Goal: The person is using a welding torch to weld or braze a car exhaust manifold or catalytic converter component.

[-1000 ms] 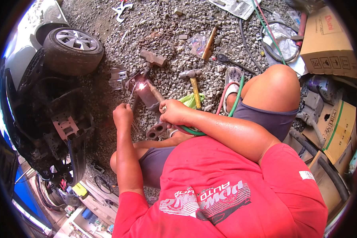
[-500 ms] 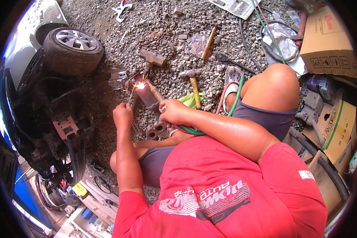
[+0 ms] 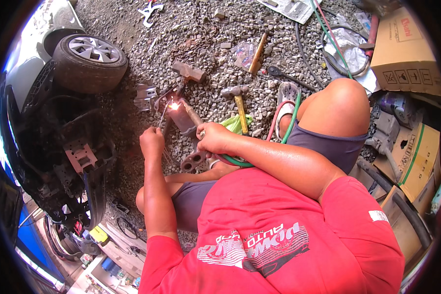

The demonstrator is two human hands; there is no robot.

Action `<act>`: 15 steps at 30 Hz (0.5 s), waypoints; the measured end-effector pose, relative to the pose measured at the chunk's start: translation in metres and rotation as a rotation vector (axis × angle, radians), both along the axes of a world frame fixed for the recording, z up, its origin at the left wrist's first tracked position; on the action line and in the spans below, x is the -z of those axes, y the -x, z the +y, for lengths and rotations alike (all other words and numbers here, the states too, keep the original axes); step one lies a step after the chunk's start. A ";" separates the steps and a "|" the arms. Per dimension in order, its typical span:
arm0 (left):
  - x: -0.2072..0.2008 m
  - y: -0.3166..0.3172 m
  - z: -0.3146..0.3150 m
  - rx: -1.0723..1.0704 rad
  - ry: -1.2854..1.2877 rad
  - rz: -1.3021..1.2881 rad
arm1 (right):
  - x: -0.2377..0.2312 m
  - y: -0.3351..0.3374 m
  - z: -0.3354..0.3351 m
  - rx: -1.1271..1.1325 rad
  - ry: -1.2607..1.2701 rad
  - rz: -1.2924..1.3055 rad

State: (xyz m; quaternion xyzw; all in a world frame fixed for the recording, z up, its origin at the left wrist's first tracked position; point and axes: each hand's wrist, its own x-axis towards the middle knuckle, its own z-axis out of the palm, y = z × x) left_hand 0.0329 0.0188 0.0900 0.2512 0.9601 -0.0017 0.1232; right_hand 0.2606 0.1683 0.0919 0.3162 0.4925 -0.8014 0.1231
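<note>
My left hand (image 3: 152, 142) is closed in a pinch round a thin metal rod (image 3: 162, 117), whose far end points at a bright glow. In my right hand (image 3: 214, 138) is a gas torch (image 3: 193, 115), gripped by its handle and slanting away to the left. Its tip meets the glowing spot (image 3: 174, 105) on a reddish-brown metal part (image 3: 182, 121) lying on the gravel. The glare hides the exact contact. Just below my right hand is a rusty flange (image 3: 193, 160) with holes. Green and red hoses (image 3: 295, 120) run beside my leg, reaching toward the torch.
Around the metal part lie a sledgehammer head (image 3: 189, 71), a yellow-handled hammer (image 3: 241, 110), a wooden handle (image 3: 258, 53) and a black ratchet (image 3: 291, 78). A car wheel (image 3: 90, 62) and dark car parts stand at left. Cardboard boxes (image 3: 407, 51) line the right.
The upward sparks above the glow have shrunk. My left hand has shifted very slightly with the rod, while the torch stays nearly still.
</note>
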 end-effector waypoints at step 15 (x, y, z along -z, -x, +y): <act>0.000 -0.001 0.001 -0.018 -0.010 -0.019 | 0.004 0.000 0.000 0.002 0.011 -0.005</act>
